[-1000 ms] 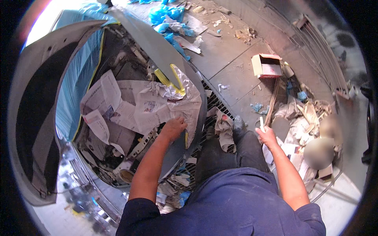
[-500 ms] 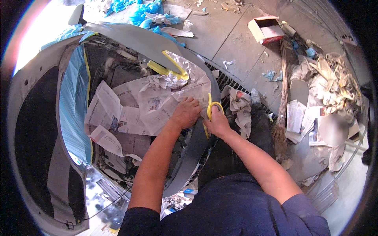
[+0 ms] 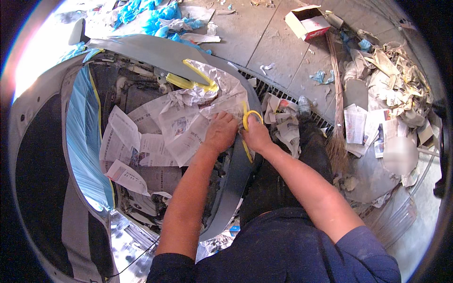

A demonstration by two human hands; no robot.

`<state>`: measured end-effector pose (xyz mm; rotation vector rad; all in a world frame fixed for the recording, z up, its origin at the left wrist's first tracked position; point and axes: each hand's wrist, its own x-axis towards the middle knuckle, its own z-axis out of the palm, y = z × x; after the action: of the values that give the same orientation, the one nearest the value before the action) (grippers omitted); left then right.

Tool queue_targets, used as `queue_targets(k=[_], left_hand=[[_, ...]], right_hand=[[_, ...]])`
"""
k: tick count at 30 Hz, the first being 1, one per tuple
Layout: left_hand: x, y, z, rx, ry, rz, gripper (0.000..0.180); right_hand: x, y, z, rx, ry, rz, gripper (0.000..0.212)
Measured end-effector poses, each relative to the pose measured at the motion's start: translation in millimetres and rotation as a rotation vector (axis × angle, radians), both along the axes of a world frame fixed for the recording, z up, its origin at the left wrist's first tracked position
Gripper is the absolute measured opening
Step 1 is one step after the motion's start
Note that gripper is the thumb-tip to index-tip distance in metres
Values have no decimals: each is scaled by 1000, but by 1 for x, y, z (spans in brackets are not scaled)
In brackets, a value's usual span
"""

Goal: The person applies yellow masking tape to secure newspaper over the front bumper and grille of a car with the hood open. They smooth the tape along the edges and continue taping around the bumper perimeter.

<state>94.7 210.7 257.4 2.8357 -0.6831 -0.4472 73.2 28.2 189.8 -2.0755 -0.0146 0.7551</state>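
My left hand has its fingers bent together on the edge of a newspaper sheet, holding it at the inner edge of the car's grey front panel. Beside it, my right hand grips a roll of yellow masking tape at the panel's outer side. A yellow tape strip runs along the panel below the roll. Farther off, crumpled newspaper edged with yellow tape covers part of the panel. More sheets lie over the engine bay.
Blue masking film hangs at the left. Past the car lie a floor grate, blue plastic sheeting and an open carton. A straw broom and heaped crumpled paper are at the right.
The view has shifted slightly, so the car and floor things sit a little further left. Both hands stay at the panel edge; my right hand still holds the tape roll.
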Motion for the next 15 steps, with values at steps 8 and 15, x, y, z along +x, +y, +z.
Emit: queue_targets(k=[8,15], left_hand=[[-6,-2,-7,3,-39,119,11],[-6,-1,-6,34,-2,118,10]], right_hand=[[-2,5,0,22,26,-57,47],[-5,0,1,12,20,-51,49]])
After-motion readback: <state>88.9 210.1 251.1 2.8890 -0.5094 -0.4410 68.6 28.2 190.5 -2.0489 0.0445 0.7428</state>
